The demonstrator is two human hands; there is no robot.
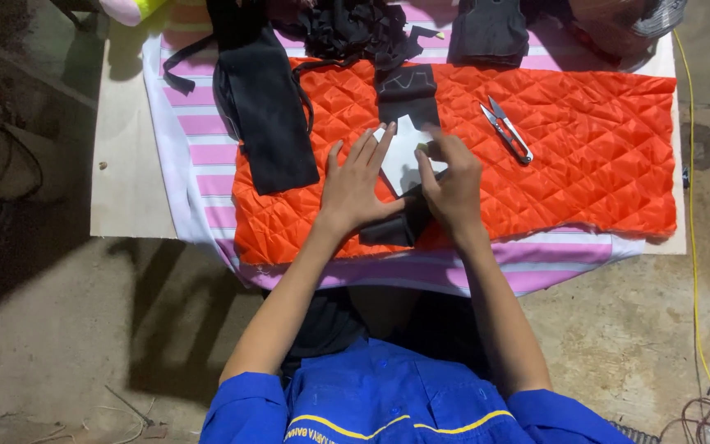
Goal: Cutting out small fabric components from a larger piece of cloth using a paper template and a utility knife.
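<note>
We are pressing our flat, spread left hand [357,186] and our right hand [452,189], fingers pinching, onto one white paper pattern [402,152] lying on one black fabric strip [405,94] atop one orange quilted cloth [585,156]; one thread snips [506,129] is lying nearby.

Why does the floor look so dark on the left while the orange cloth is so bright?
In the head view, light falls strongly on the orange quilted cloth, while the concrete floor at left sinks into shadow. The left hand and right hand look sharp, casting small shadows on the white paper pattern. The thread snips glint slightly.
</note>
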